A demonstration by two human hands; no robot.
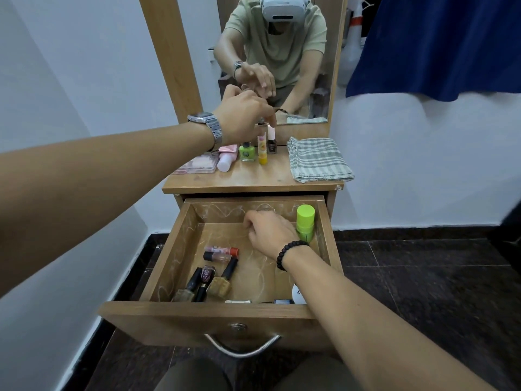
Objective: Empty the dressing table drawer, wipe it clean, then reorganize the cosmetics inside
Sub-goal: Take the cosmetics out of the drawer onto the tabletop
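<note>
Head view: the drawer [180,246] of a small wooden dressing table is pulled fully out beneath the tabletop [253,179]. The left hand [242,114], a metal watch [207,127] on its wrist, reaches over the back edge of the tabletop, fingers curled downward with the fingertips at the cap of a small bottle just before the mirror [282,52]; whether it actually pinches the bottle cannot be told. The right hand [267,232], a dark bead bracelet [287,253] on its wrist, is inside the drawer near the back wall, fingers bent down toward the drawer floor; what it holds, if anything, is hidden under the hand. In the drawer's back right corner stands a green stick container [305,222], just beside the right wrist. Near the drawer's front left corner lie several nail polish bottles [208,280], dark-capped and tilted on their sides, with two slim tubes [221,253] lying across behind them. A white round item [297,294] shows at the front right, partly hidden by the forearm. On the tabletop, a pink palette [197,163] lies at the left edge, a pink tube [227,158] beside it, then a green nail polish [247,152], a yellow stick [262,149] and a dark bottle [272,143], all upright toward the back. A folded checked cloth [318,159] lies at the right edge.
</note>
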